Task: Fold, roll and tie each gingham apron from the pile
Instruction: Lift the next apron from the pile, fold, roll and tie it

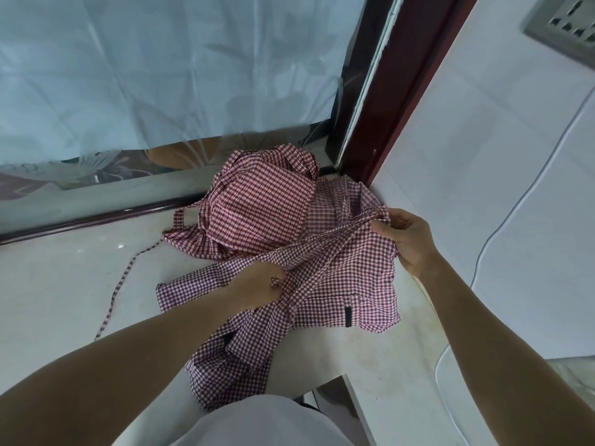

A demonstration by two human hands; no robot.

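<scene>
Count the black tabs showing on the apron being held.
2. One black tab sits upright on the apron, below the right hand. The other peeks from a fold below the left hand. Folds may hide more.

Both hands (335,265) grip gingham apron (347,284) beside pile (257,207).

apron (341,278) in hand: red/white gingham, small checks, black tab (347,317) on pocket. pile (257,207) behind it: same red/white gingham, one piece paler. loose tie strap (120,284): same check. desk (64,284): off-white, glossy. window frame (386,91): dark maroon. curtain (161,66): pale blue, faint leaf print. wall (483,156): white tile. cable (515,201): white. shirt (264,423): white
</scene>
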